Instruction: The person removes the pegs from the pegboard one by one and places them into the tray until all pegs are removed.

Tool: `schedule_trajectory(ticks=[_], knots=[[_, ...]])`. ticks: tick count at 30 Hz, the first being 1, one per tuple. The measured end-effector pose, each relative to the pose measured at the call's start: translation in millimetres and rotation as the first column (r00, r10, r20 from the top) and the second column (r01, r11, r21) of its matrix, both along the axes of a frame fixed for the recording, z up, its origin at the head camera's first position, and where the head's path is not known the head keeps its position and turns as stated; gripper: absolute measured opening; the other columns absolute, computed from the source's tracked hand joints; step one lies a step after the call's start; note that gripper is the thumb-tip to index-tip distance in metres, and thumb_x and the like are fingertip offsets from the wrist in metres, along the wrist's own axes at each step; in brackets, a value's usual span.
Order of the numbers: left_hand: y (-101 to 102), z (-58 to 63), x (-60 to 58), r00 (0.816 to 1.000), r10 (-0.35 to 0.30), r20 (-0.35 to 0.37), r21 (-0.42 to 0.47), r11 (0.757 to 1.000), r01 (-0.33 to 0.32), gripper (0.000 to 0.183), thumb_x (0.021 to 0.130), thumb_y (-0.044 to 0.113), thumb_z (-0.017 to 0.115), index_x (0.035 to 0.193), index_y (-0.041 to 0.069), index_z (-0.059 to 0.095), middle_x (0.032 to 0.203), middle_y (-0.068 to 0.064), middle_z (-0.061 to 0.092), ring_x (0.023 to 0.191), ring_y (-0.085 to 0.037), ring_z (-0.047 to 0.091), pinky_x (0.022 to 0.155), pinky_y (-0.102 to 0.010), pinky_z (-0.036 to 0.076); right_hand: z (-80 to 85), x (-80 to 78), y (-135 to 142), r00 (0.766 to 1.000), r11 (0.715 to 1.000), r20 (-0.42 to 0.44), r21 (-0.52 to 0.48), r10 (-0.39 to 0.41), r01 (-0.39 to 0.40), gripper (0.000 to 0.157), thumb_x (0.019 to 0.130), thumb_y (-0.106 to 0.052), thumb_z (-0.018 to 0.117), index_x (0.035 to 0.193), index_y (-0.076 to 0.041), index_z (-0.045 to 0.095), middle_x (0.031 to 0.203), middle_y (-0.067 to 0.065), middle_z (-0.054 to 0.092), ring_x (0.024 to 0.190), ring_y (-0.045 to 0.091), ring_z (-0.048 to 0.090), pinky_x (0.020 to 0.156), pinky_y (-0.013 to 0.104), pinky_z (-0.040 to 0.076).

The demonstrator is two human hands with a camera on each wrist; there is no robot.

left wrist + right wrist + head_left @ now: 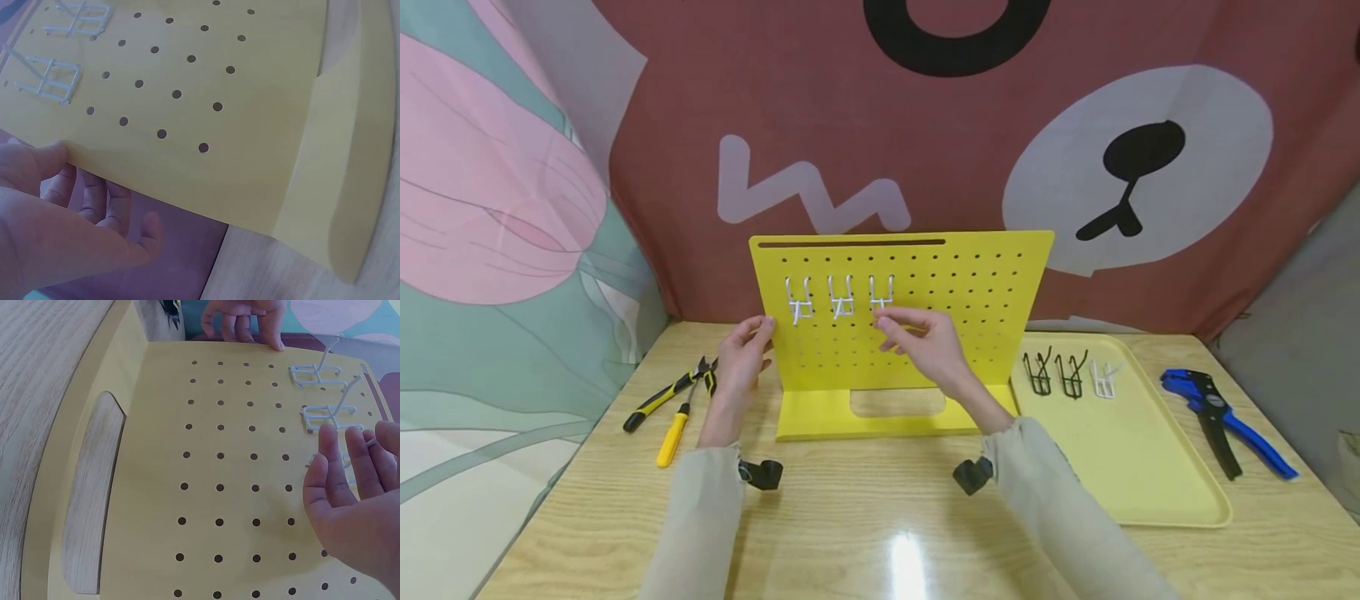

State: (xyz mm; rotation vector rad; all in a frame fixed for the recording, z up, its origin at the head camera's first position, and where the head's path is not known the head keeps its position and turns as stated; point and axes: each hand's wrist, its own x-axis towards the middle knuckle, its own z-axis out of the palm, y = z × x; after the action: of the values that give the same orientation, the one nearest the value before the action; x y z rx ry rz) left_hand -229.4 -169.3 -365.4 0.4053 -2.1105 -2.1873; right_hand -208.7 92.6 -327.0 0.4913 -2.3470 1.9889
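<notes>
A yellow pegboard (pixel 820 377) stands upright on its base. My left hand (pixel 739 360) holds its left edge, thumb on the front face and fingers behind, as the left wrist view shows. Three white wire hooks hang in a row high on the board: the left hook (pixel 801 309), the middle hook (pixel 842 305) and the right hook (pixel 881 287). My right hand (pixel 934 348) pinches the front prong of the right hook between thumb and fingers. In the right wrist view that hand (pixel 353 500) hides most of this hook.
On the right, a pale yellow tray (pixel 1142 467) holds two black hooks (pixel 1071 379) and a white hook (pixel 1104 381). Blue-handled pliers (pixel 1217 408) lie beyond it. At left are yellow-black pliers (pixel 658 403) and a yellow-handled screwdriver (pixel 673 437). A curtain (pixel 820 100) hangs behind.
</notes>
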Motion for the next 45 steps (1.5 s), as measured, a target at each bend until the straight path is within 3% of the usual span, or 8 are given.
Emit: schedule_trajectory(ticks=[4, 9, 16, 22, 30, 45], knots=[[0, -0.1, 0.3, 1.0, -0.002, 0.0, -0.002, 1.0, 0.002, 0.041, 0.098, 0.036, 0.055, 0.127, 0.008, 0.055, 0.116, -0.001, 0.055, 0.109, -0.019, 0.053, 0.094, -0.043, 0.036, 0.5, -0.6, 0, 1.0, 1.0, 0.002, 0.01, 0.006, -0.006, 0.029, 0.094, -0.021, 0.064, 0.117, -0.004, 0.067, 0.109, 0.009, 0.07, 0.08, 0.022, 0.068, 0.073, 0.034, 0.053], [-1, 0.1, 1.5, 1.0, 0.014, 0.011, 0.002, 1.0, -0.014, 0.041, 0.097, 0.037, 0.056, 0.128, 0.01, 0.055, 0.118, -0.001, 0.056, 0.108, -0.018, 0.053, 0.094, -0.041, 0.036, 4.3, -2.1, 1, 0.999, 0.999, -0.025, 0.026, 0.034, -0.033, 0.028, 0.095, -0.02, 0.062, 0.117, -0.003, 0.067, 0.109, 0.012, 0.07, 0.081, 0.028, 0.068, 0.07, 0.03, 0.053], [-2, 0.8, 2.9, 1.0, 0.014, 0.012, 0.008, 1.0, -0.014, 0.039, 0.097, 0.036, 0.056, 0.126, 0.01, 0.056, 0.113, 0.002, 0.056, 0.103, -0.015, 0.054, 0.092, -0.039, 0.037, 14.5, -1.2, 8, 0.997, 0.997, -0.038, 0.017, 0.074, -0.074, 0.029, 0.096, -0.02, 0.061, 0.117, 0.0, 0.067, 0.107, 0.014, 0.07, 0.083, 0.03, 0.067, 0.073, 0.036, 0.054], [-1, -0.6, 0.7, 1.0, 0.011, 0.002, 0.017, 1.0, -0.011, 0.036, 0.097, 0.036, 0.056, 0.123, 0.011, 0.058, 0.11, 0.003, 0.057, 0.107, -0.019, 0.053, 0.092, -0.041, 0.037, 17.5, 2.1, 14, 0.996, 0.996, -0.032, 0.009, 0.088, -0.087, 0.028, 0.098, -0.021, 0.059, 0.112, 0.002, 0.067, 0.101, 0.018, 0.068, 0.083, 0.027, 0.068, 0.074, 0.039, 0.054], [0, 0.0, 0.0, 1.0, 0.01, 0.018, 0.015, 1.0, -0.011, 0.039, 0.097, 0.036, 0.057, 0.126, 0.01, 0.057, 0.113, 0.002, 0.057, 0.11, -0.02, 0.053, 0.094, -0.041, 0.036, 7.9, 5.7, 25, 0.997, 0.997, 0.007, -0.001, 0.082, -0.082, 0.029, 0.098, -0.02, 0.058, 0.112, 0.005, 0.065, 0.102, 0.027, 0.065, 0.083, 0.029, 0.068, 0.071, 0.033, 0.054], [0, -0.9, -0.7, 1.0, 0.004, 0.003, 0.027, 1.0, -0.004, 0.032, 0.097, 0.034, 0.057, 0.121, 0.012, 0.059, 0.105, 0.005, 0.058, 0.104, -0.017, 0.054, 0.092, -0.041, 0.037, -15.6, 16.6, 68, 0.992, 0.996, 0.117, 0.072, 0.05, -0.058, 0.035, 0.1, -0.023, 0.055, 0.113, 0.009, 0.061, 0.095, 0.021, 0.068, 0.08, 0.021, 0.068, 0.072, 0.032, 0.054]])
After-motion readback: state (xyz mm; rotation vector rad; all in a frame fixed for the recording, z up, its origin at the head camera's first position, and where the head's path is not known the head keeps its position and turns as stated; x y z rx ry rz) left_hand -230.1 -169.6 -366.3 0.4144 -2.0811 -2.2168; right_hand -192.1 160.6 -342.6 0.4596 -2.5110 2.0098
